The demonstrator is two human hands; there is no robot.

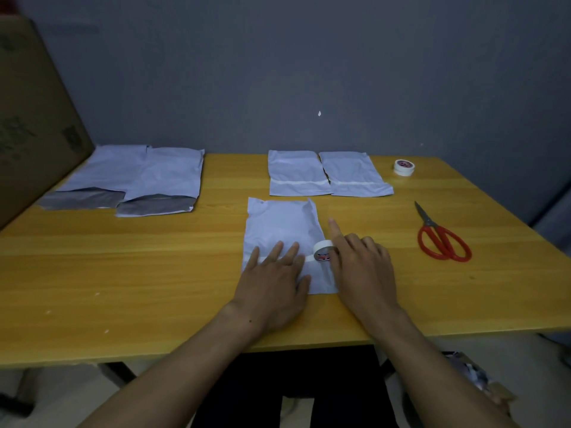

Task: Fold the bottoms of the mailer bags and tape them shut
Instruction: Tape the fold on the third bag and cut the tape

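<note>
Left hand [275,279] lying flat, pressing the mailer bag [281,223] at centre-front of the counter [123,267]. Right hand [361,264] gripping the tape roll [323,251], apparently laying a strip over the fold. Risk: bag slipping, tape going on wrinkled or skewed.

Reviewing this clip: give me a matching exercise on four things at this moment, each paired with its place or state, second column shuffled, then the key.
1 scissors
2 spare tape roll
3 left hand
4 right hand

A holds a tape roll against the near bag
B lies flat on the near bag
C at the table's far right, near the wall
D on the table's right side, red handles toward the person

Pairs: 1-D, 2-C, 3-B, 4-A
</note>
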